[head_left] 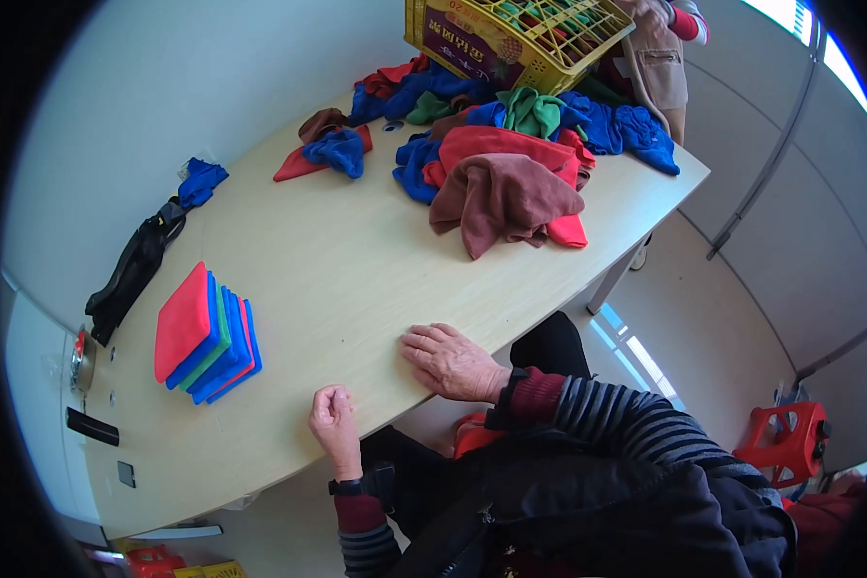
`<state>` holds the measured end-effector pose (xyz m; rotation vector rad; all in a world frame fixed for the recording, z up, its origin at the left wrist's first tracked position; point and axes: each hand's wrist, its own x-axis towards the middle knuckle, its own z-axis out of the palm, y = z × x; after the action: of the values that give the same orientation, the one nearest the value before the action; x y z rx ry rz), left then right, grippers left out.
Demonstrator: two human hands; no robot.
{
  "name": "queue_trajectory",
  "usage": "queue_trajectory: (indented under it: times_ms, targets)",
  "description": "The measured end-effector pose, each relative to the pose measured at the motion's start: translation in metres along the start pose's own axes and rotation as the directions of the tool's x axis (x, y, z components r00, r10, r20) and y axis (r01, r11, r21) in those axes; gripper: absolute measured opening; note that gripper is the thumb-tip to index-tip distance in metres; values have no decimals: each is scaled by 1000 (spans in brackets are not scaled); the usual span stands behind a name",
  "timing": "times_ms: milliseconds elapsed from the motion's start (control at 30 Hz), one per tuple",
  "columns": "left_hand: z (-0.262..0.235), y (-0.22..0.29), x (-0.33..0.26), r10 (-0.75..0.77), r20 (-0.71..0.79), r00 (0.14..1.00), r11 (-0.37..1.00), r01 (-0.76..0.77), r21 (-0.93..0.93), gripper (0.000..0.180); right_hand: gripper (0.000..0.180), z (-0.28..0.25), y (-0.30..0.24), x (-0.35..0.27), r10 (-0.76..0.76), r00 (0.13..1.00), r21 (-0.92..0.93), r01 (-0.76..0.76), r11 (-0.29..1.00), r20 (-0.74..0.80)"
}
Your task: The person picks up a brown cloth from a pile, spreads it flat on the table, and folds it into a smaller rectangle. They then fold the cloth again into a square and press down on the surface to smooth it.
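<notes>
My right hand (453, 364) lies palm down on the table (308, 289) near its front edge, fingers stretched out, holding nothing. To its left, my left hand (334, 432) rests at the same edge with its fingers curled into a loose fist; nothing shows in it. Beyond my left hand stands a neat stack of folded cloths (210, 332), red on top with blue, green and red layers below. Farther off, a loose heap of cloths includes a brown cloth (501, 197), a red cloth (511, 144) and a green cloth (532, 113).
Another person (660, 67) is at the far end beside a tilted yellow crate (520, 43) containing cloths. A small pile with a blue cloth (337, 151) lies left of the heap. Along the wall are a black bag (135, 270) and a blue cloth (202, 181). A red stool (785, 438) stands right.
</notes>
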<state>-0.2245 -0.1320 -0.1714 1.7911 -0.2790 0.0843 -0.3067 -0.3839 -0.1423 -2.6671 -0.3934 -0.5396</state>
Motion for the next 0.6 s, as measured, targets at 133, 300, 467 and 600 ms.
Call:
queue_trajectory:
  times_ms: [133, 300, 467, 600]
  targets:
    - [0, -3, 0, 1, -11, 1000, 1000, -1, -6, 10, 41, 0, -1, -2, -1, 1000, -11, 1, 1000, -14]
    - [0, -4, 1, 16, -35, 999, 1000, -17, -22, 10, 41, -2, -4, 0, -33, 999, -26, 32, 999, -9]
    - [1, -2, 0, 40, -43, 998, 999, -41, -14, 10, 41, -1, -5, -3, -14, 1000, -6, 14, 1000, -18]
    - [-1, -1, -4, 38, -36, 999, 999, -37, 32, 10, 41, -2, -7, -4, -29, 1000, -37, 30, 999, 10]
